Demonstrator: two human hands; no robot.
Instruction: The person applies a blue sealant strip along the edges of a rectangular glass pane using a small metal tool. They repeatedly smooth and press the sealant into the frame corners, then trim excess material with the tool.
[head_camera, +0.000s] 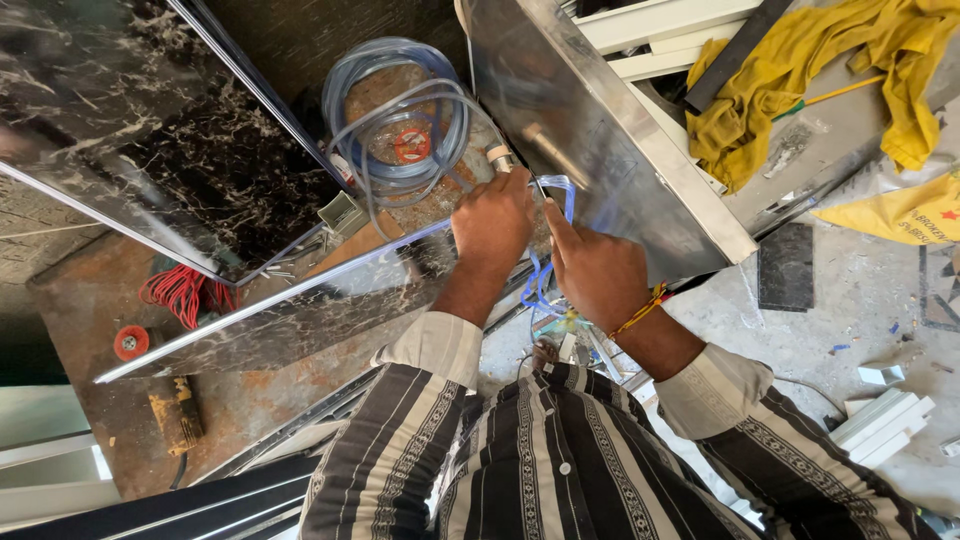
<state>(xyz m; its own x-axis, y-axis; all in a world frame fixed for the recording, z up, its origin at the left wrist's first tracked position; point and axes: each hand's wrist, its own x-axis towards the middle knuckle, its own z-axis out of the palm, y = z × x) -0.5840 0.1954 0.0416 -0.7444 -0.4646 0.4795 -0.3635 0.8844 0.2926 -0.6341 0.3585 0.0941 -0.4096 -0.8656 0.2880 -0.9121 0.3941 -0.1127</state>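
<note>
At the far left a red wire bundle and a small red-centred disc are seen on the rusty floor, under a dark marble-patterned panel. Further right, a coil of clear tubing lies just beyond the hands. The left hand is closed in a fist, seemingly clamped on the tubing end near a pale fitting — the grip itself is hidden. Just beside it, the right hand is pinched on a blue-tinted tube loop, whose long run drops between the two wrists toward the person. A steel sheet stands right of the hands; a yellow cloth is draped far right.
</note>
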